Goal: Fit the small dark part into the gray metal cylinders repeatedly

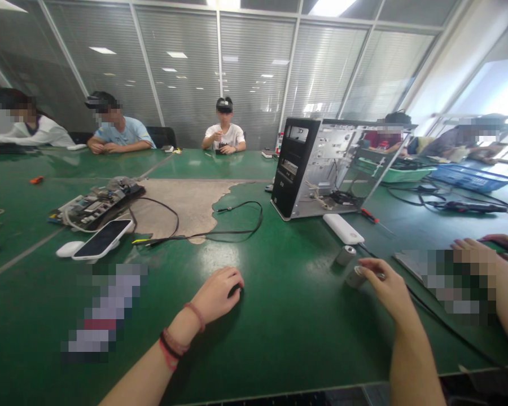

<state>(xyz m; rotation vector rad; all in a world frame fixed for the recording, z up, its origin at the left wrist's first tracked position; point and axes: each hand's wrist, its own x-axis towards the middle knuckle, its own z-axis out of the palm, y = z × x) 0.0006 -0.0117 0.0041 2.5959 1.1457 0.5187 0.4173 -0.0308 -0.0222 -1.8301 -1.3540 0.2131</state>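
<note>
My left hand (220, 293) rests low over the green table (288, 327), its fingers curled round a small black object (235, 290) whose kind I cannot make out. Bracelets circle that wrist. Farther right, my right hand (381, 282) has its thumb and fingertips on a small silver metal cylinder (355, 277) standing on the table. Just behind it stands a similar metal cylinder (346, 255), untouched. A white power bank (342, 228) lies beyond the cylinders.
An open computer case (296, 169) stands behind. Left are a phone (104, 239), a white earbud case (70, 249), an electronics assembly (99, 206) and a black cable (237, 231). A screwdriver (369, 216) lies right. A neighbour's hand (476, 256) and several people are around the table.
</note>
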